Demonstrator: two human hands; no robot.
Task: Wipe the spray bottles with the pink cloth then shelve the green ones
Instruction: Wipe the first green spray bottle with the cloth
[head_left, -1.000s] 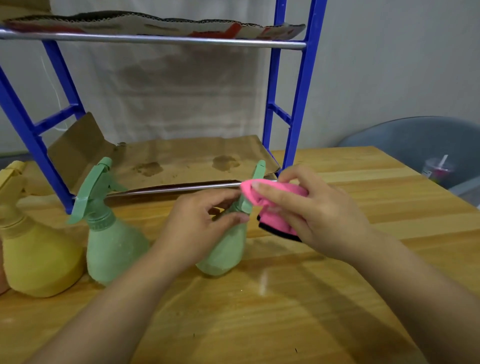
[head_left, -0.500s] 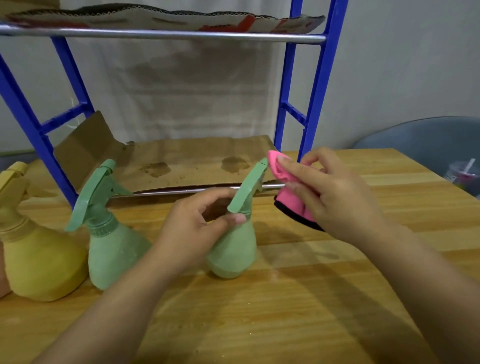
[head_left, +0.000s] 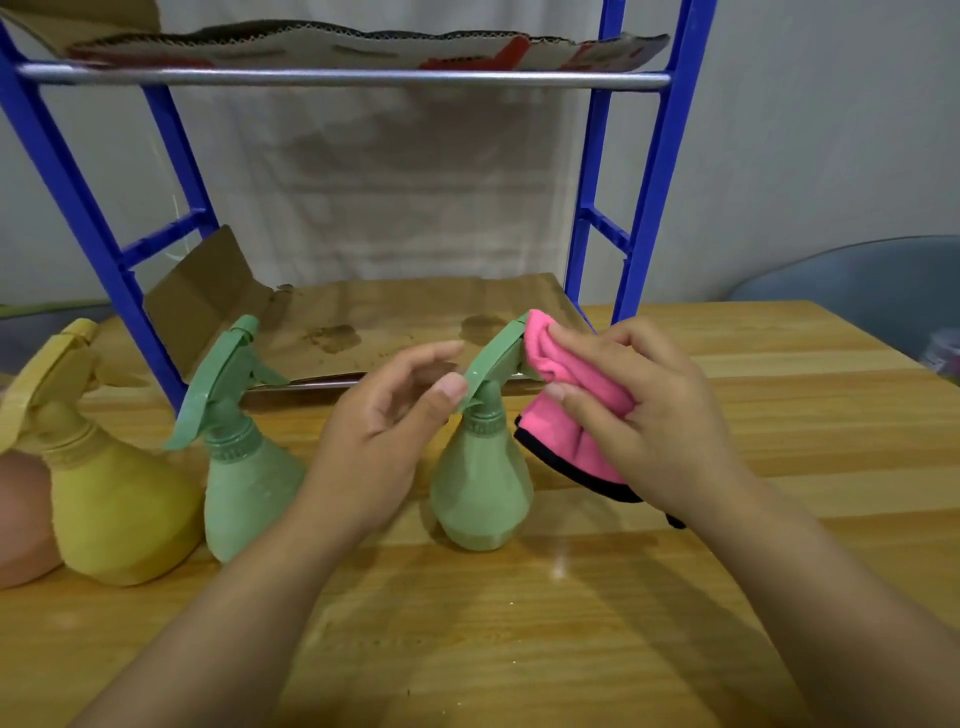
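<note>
A green spray bottle (head_left: 483, 483) stands upright on the wooden table (head_left: 571, 623) in front of me. My left hand (head_left: 384, 431) pinches the front of its trigger head with thumb and fingers. My right hand (head_left: 644, 415) holds the pink cloth (head_left: 566, 400), black-edged, pressed against the back of that spray head. A second green spray bottle (head_left: 244, 467) stands to the left, untouched. Further left stands a yellow spray bottle (head_left: 109, 509), and a pink-brown bottle (head_left: 21, 519) shows at the frame's left edge.
A blue shelf rack (head_left: 644, 197) stands at the table's back, its lower level lined with stained cardboard (head_left: 395, 322) and its upper level with printed cardboard (head_left: 363, 47). A grey chair (head_left: 857, 291) sits at the right, beyond the table edge.
The green bottle went from tilted to upright. My right hand moved the pink cloth off the top of the spray head, away to the right, then back against its rear.
</note>
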